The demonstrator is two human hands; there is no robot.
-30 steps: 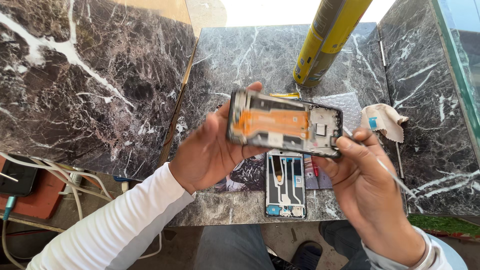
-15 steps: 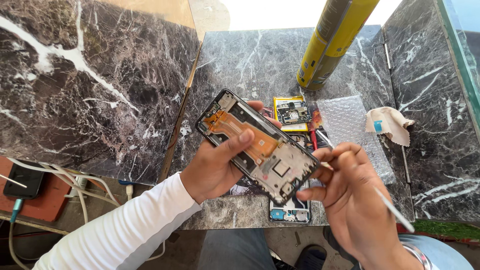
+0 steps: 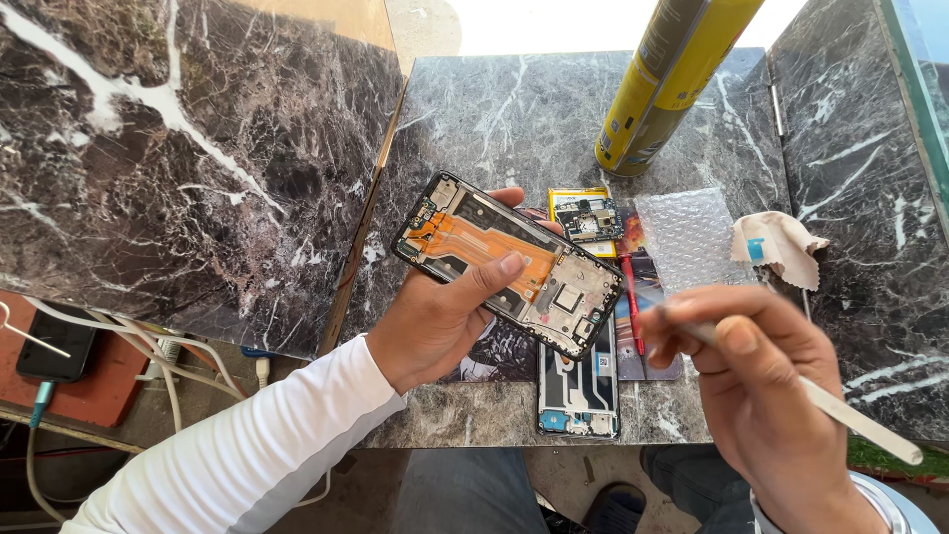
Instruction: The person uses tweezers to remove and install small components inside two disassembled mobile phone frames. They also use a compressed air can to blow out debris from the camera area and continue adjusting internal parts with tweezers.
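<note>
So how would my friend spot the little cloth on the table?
Start at the tall yellow can standing at the back of the dark marble table. Look nearer and rightwards, past the bubble wrap. The crumpled beige cloth lies there, the only soft thing, with a small blue patch.

- yellow can (image 3: 664,84): top edge cropping its upper end
- right hand (image 3: 761,396) covering the white tool (image 3: 858,420) tip
- phone frame (image 3: 508,264) hiding left hand (image 3: 443,321) fingers

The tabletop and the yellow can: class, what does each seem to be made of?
Tabletop: looks like polished dark marble, white veins and sheen, possibly a laminate imitation. Yellow can: probably painted metal, a smooth glossy cylinder with a rolled bottom rim.
</note>
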